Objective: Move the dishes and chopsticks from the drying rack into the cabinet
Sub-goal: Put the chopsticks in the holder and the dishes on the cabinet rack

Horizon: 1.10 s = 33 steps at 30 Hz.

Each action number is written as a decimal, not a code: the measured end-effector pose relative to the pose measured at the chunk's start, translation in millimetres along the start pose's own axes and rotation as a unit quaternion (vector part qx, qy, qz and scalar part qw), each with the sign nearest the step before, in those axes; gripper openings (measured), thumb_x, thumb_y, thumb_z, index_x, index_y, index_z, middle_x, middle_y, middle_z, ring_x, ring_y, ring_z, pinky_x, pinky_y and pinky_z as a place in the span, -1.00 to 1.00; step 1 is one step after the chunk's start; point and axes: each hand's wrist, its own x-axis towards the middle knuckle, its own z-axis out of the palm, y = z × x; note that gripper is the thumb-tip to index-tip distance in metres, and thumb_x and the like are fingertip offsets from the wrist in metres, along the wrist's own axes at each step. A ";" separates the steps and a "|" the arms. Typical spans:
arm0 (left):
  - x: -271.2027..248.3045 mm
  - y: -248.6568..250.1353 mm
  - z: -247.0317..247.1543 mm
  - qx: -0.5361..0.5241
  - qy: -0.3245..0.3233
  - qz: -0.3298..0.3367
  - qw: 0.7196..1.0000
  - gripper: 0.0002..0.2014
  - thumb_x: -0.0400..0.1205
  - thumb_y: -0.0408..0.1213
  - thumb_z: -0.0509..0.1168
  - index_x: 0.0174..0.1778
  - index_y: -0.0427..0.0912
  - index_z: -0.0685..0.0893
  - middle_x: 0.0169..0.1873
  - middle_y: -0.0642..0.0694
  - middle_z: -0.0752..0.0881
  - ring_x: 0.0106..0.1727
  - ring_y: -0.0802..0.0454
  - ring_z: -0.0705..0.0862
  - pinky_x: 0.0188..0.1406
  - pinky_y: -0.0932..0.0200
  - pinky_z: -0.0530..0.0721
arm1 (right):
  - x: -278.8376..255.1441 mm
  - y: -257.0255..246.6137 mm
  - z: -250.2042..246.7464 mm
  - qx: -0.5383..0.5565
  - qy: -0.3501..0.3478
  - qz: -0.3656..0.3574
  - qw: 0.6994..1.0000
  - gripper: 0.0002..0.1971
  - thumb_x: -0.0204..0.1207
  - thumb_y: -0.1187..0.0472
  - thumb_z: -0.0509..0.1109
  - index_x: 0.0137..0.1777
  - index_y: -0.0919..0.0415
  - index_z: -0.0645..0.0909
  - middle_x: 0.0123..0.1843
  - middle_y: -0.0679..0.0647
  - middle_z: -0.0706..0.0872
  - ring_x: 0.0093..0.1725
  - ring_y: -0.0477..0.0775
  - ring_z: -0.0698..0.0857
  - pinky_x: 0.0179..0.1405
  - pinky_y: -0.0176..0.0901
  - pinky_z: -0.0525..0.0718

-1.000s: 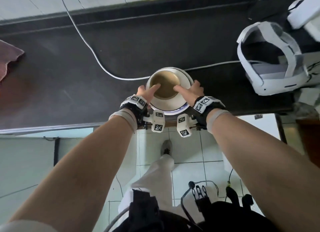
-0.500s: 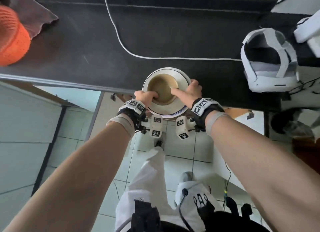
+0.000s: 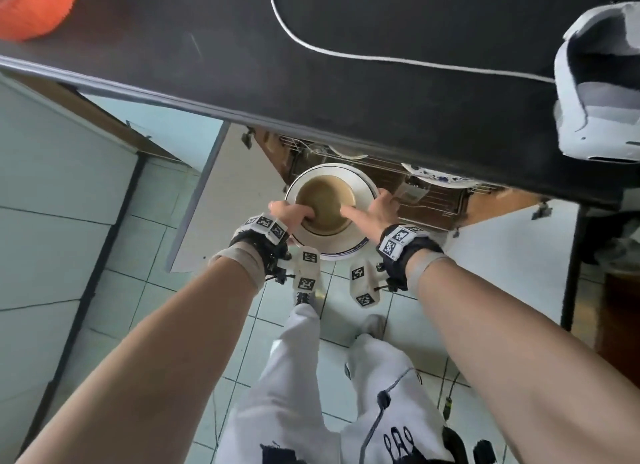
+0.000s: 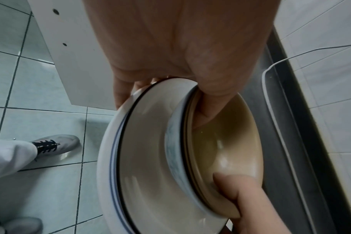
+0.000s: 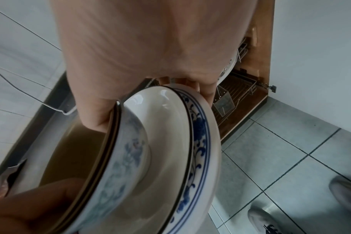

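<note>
I hold a stack of dishes (image 3: 360,190) in both hands, low in front of the open cabinet (image 3: 436,204) under the counter. A brown-glazed bowl (image 3: 325,204) sits in a blue-patterned bowl (image 5: 120,166) on white plates with blue rims (image 5: 198,142). My left hand (image 3: 294,214) grips the stack's left side, thumb inside the brown bowl (image 4: 220,142) and fingers under the plates (image 4: 142,158). My right hand (image 3: 370,210) grips the right side the same way. No chopsticks are in view.
The cabinet holds a wire rack (image 5: 236,101) with a blue-patterned plate (image 3: 436,179) on it. Its doors (image 3: 207,193) stand open on both sides. Above, the black countertop (image 3: 381,82) carries a white cable (image 3: 346,54), a white headset (image 3: 595,93) and an orange object (image 3: 34,6).
Both hands have carried the stack off the countertop and down below its edge, to the front of the open cabinet. The grip is the same.
</note>
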 end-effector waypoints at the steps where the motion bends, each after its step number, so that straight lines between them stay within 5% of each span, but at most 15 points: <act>1: 13.1 -4.3 1.4 0.005 -0.003 -0.001 1.000 -0.49 0.17 -0.21 0.52 0.02 -0.26 0.62 0.33 -0.39 0.67 -0.19 -0.22 0.76 -0.24 -0.14 0.85 | 8.6 3.7 8.7 0.001 0.001 0.004 1.000 0.11 0.30 -0.15 0.63 0.69 0.29 0.09 0.62 0.34 0.25 0.58 0.35 0.38 0.56 0.24 0.44; 6: 74.1 -17.1 18.9 0.032 -0.001 0.013 0.999 -0.62 0.42 -0.25 0.54 -0.01 -0.24 0.50 0.33 -0.32 0.60 0.01 -0.22 0.73 0.06 -0.30 0.86 | 69.7 26.8 47.4 -0.011 0.001 0.013 1.000 0.09 0.35 -0.15 0.61 0.67 0.35 0.08 0.64 0.37 0.22 0.60 0.37 0.35 0.56 0.21 0.42; 13: 199.1 -8.9 71.0 -0.011 0.024 0.078 0.997 -0.11 0.18 0.09 0.53 0.39 -0.27 0.49 0.25 -0.25 0.73 0.20 -0.24 0.76 0.28 -0.21 0.79 | 183.2 43.6 80.6 0.021 0.057 -0.015 0.998 0.20 0.28 -0.32 0.61 0.72 0.25 0.04 0.72 0.35 0.16 0.67 0.38 0.29 0.63 0.24 0.34; 16: 231.6 10.8 87.9 -0.051 0.016 0.131 0.990 -0.38 0.55 -0.10 0.52 0.44 -0.37 0.56 0.18 -0.21 0.71 0.15 -0.19 0.73 0.30 -0.05 0.76 | 229.8 43.1 88.2 0.039 0.093 -0.044 0.994 0.28 0.21 -0.45 0.55 0.75 0.19 0.00 0.76 0.34 0.09 0.72 0.37 0.22 0.66 0.31 0.28; 18: 257.5 25.6 96.6 -0.055 0.029 0.165 0.984 -0.45 0.62 -0.11 0.46 0.42 -0.42 0.63 0.21 -0.26 0.73 0.26 -0.23 0.74 0.30 0.00 0.72 | 261.3 38.5 89.0 0.047 0.106 -0.070 0.991 0.26 0.25 -0.51 0.47 0.76 0.19 -0.01 0.77 0.33 0.07 0.73 0.35 0.20 0.68 0.29 0.24; 22: 298.4 49.8 109.1 -0.060 0.025 0.231 0.971 -0.37 0.58 -0.02 0.43 0.47 -0.39 0.63 0.40 -0.30 0.71 0.41 -0.24 0.70 0.41 -0.03 0.66 | 310.5 29.2 86.9 0.061 0.142 -0.129 0.980 0.25 0.27 -0.56 0.37 0.77 0.18 0.00 0.76 0.30 0.17 0.72 0.32 0.25 0.66 0.23 0.23; 26: 321.8 69.3 120.6 -0.074 0.056 0.299 0.950 -0.12 0.23 0.28 0.38 0.36 -0.29 0.75 0.20 -0.15 0.80 0.24 -0.13 0.75 0.44 -0.01 0.66 | 351.2 18.0 88.3 0.076 0.173 -0.157 0.969 0.23 0.27 -0.59 0.28 0.76 0.24 0.08 0.75 0.32 0.21 0.72 0.33 0.25 0.69 0.25 0.20; 29: 331.7 79.3 131.0 -0.064 0.057 0.329 0.940 -0.33 0.54 0.15 0.40 0.37 -0.35 0.72 0.09 -0.13 0.71 0.22 -0.10 0.70 0.43 0.00 0.63 | 368.0 17.4 80.6 0.075 0.190 -0.159 0.966 0.14 0.32 -0.58 0.19 0.69 0.28 0.23 0.70 0.36 0.29 0.64 0.38 0.35 0.59 0.28 0.32; 33: 342.1 84.8 141.2 -0.059 0.044 0.332 0.941 -0.29 0.52 0.14 0.41 0.41 -0.38 0.68 0.32 -0.29 0.76 0.37 -0.25 0.72 0.47 -0.03 0.64 | 367.4 29.2 72.1 0.081 0.183 -0.159 0.967 0.04 0.44 -0.52 0.23 0.72 0.22 0.20 0.75 0.28 0.22 0.70 0.30 0.26 0.64 0.21 0.21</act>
